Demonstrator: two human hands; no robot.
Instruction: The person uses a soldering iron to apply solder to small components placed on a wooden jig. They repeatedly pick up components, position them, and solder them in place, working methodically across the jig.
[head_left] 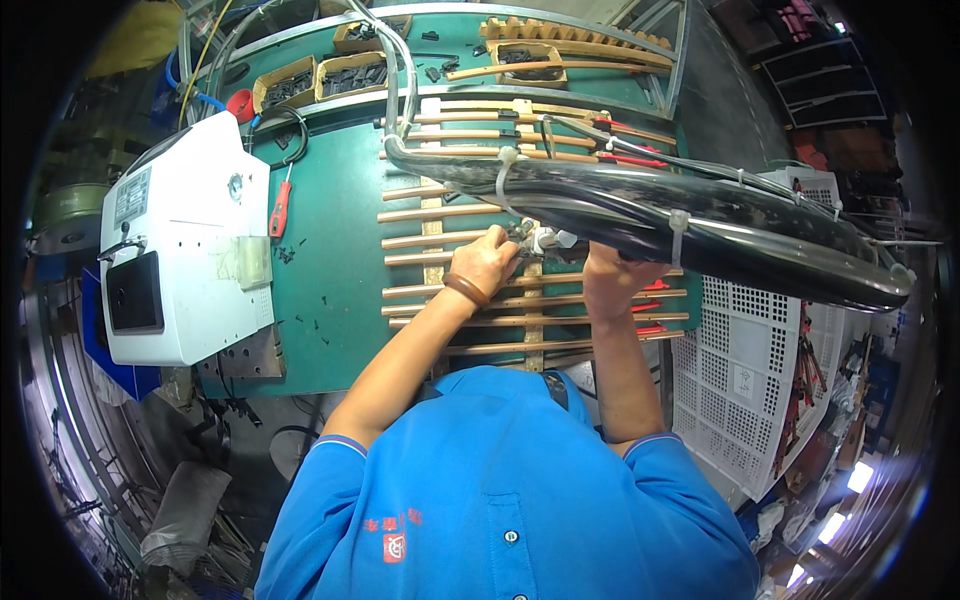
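Note:
A long black curved frame tube [640, 215], with cables tied along it by white zip ties, lies across a rack of wooden slats [430, 240] on a green workbench [335, 260]. My left hand [485, 262], with a brown band at the wrist, grips a small metal and white fitting [540, 238] at the underside of the tube. My right hand [615, 280] is pressed up against the tube just right of that fitting, fingers curled on it. The fingertips of both hands are partly hidden by the tube.
A white boxy machine [185, 250] stands on the bench's left. A red-handled screwdriver [279, 208] lies beside it. Cardboard trays of black small parts [320, 80] line the far edge. A white perforated plastic crate [760, 370] sits at the right. Red-handled tools [650, 300] rest on the slats.

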